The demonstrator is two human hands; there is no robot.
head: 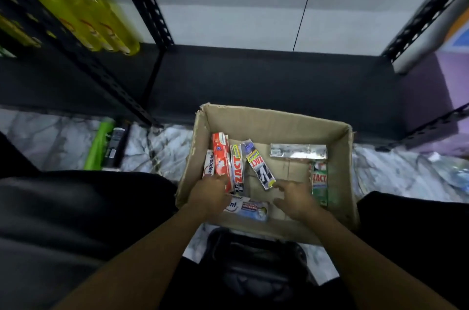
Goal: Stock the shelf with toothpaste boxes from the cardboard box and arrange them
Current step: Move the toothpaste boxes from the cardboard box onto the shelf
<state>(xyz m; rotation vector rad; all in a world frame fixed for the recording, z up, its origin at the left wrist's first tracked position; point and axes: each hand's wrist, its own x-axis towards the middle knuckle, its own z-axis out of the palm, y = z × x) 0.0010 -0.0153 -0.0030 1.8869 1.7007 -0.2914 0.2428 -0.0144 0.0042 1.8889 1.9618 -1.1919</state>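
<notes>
An open cardboard box (279, 122) stands on the marble floor in front of a black metal shelf (253, 81). Several toothpaste boxes lie inside: a red one (221, 155), a white-and-red one (209, 164), two grey Zact boxes (237, 165) (258, 164), a silver one (298, 151), a green one (319, 183) and a pale blue one (250, 208). My left hand (209, 194) reaches into the box, its fingertips on the near end of the red box. My right hand (295, 195) hovers with spread fingers beside the tilted grey box, holding nothing.
Yellow bottles (83, 15) lie on the neighbouring shelf at the upper left. A green bottle (100, 143) and a dark bottle (116, 144) lie on the floor left of the box. My dark-clothed knees flank the box on both sides.
</notes>
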